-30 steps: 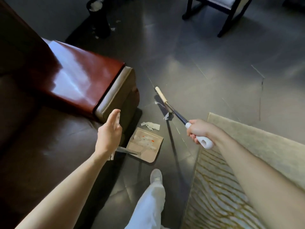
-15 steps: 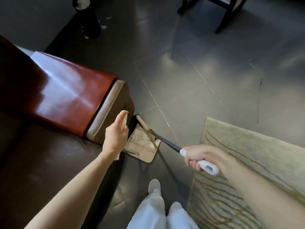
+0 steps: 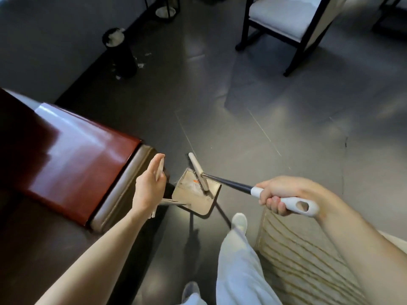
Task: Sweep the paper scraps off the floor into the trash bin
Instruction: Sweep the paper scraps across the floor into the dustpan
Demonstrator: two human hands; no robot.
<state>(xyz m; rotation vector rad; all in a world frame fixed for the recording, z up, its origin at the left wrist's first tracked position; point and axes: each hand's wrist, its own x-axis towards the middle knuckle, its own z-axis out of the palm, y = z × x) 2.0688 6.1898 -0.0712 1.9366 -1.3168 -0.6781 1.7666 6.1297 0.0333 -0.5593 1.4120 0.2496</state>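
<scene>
One broom farther into one dustpan — left hand, right hand on handles.

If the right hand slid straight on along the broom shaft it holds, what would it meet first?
The right hand would first meet the broom head, which lies in the dustpan. Nothing else shows in between, though depth is hard to judge.

broom in dustpan, trash bin behind
</scene>
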